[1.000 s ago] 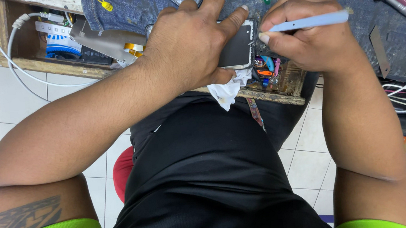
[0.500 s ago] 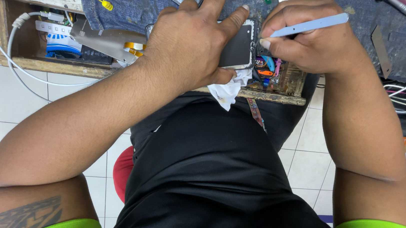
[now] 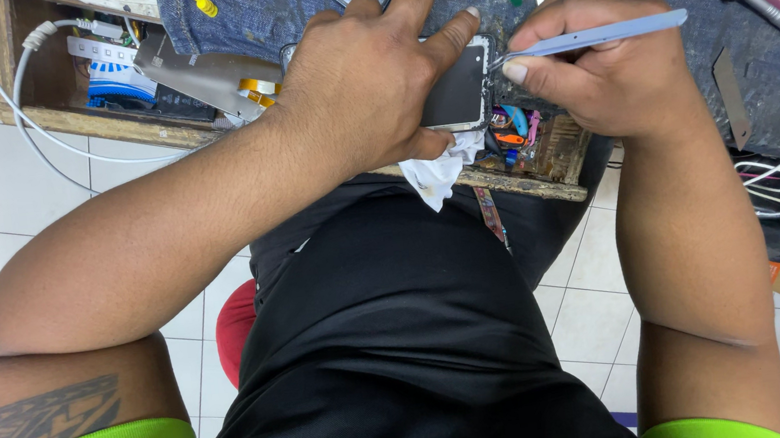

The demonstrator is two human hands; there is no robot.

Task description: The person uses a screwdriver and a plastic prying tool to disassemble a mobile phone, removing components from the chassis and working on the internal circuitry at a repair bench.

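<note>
The right hand point(image 3: 602, 81), fingers pinched on the pale tweezers point(image 3: 588, 36), has tipped them nearer the phone point(image 3: 456, 91) edge (barely moved otherwise), left hand point(image 3: 366, 86) still clamping it, so prying continues.

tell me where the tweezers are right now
In the head view, the pale blue tweezers are upper right of centre, pinched in the right hand, tip at the phone that the left hand steadies.
</note>
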